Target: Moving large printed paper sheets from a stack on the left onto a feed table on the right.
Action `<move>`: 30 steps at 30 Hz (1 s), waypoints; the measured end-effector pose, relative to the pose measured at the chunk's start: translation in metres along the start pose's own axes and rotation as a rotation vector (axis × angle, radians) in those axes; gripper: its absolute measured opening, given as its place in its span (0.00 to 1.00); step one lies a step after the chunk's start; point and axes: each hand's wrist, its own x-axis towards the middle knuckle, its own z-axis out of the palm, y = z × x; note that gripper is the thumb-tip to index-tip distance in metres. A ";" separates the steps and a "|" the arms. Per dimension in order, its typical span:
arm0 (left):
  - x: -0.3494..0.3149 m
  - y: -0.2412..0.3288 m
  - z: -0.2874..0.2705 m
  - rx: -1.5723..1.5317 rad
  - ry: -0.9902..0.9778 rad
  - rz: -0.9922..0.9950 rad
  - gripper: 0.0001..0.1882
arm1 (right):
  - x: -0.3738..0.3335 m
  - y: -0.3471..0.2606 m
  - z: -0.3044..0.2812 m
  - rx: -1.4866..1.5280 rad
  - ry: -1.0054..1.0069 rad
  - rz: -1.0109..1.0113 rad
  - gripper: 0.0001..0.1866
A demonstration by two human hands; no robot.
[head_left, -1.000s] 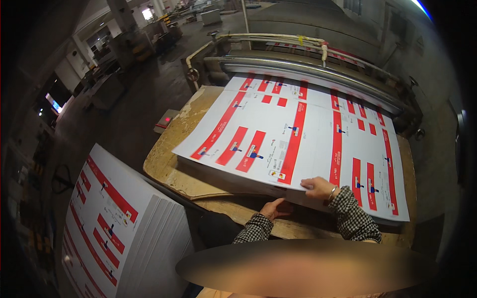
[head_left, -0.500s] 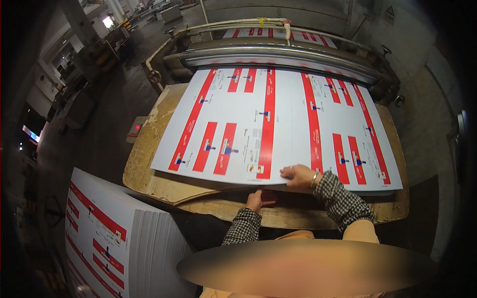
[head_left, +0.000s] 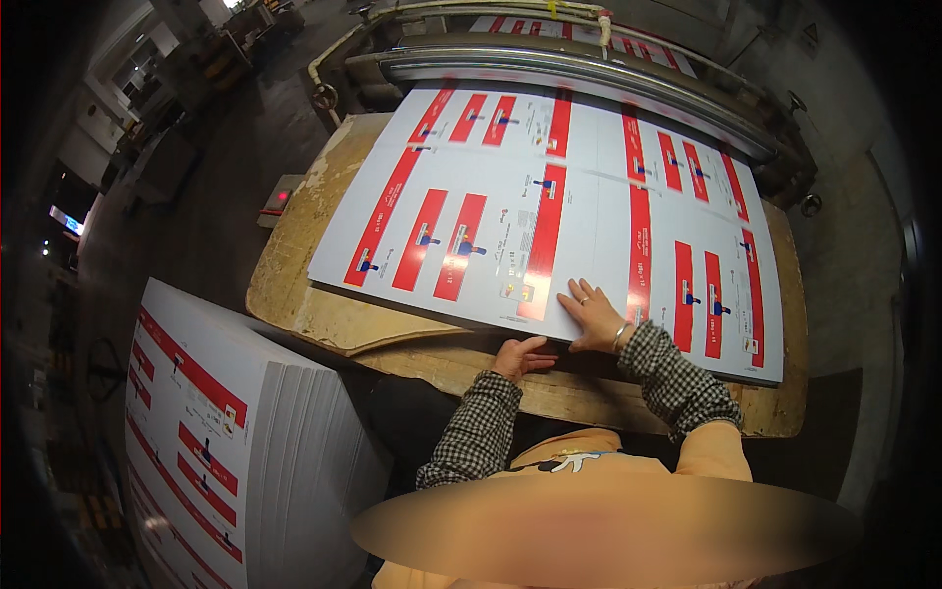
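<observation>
A large white printed sheet (head_left: 579,245) with red bands and small blue figures lies on the worn wooden board in front of me. Beyond a seam, another sheet like it (head_left: 540,123) runs under the metal roller (head_left: 589,80). My right hand (head_left: 597,316), with a ring and a bracelet, rests flat on the near sheet by its front edge, fingers spread. Just left of it, my left hand (head_left: 520,359) is at that front edge, fingers stretched to the right and thumb beside the edge. Whether its fingers reach beneath the sheet is hard to make out.
A tall stack of similar printed sheets (head_left: 294,432) stands at my lower left. The wooden board (head_left: 294,260) has a worn, broken front edge. A small box with a red light (head_left: 281,199) sits left of it. Handwheels (head_left: 324,96) flank the roller machine; printed sheets (head_left: 638,44) show behind it.
My right hand has gone from gripping the front edge to lying spread on the sheet. A seam between two sheets now shows, and the farther sheet runs into the roller. The view has shifted.
</observation>
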 end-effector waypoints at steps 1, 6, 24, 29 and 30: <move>-0.002 0.002 0.002 -0.035 -0.004 0.001 0.22 | 0.003 0.008 -0.003 0.128 -0.106 0.002 0.36; 0.005 -0.005 -0.003 -0.085 0.151 -0.081 0.30 | 0.011 0.012 -0.069 0.549 -0.229 0.065 0.19; 0.008 0.002 0.006 0.133 0.107 -0.023 0.39 | 0.051 0.056 0.001 0.347 0.150 0.261 0.21; 0.006 0.004 0.003 0.066 0.144 -0.047 0.35 | 0.048 0.028 0.013 0.231 -0.007 0.186 0.38; 0.007 0.002 0.000 0.046 0.168 -0.029 0.35 | 0.038 0.015 0.014 0.163 -0.128 0.128 0.46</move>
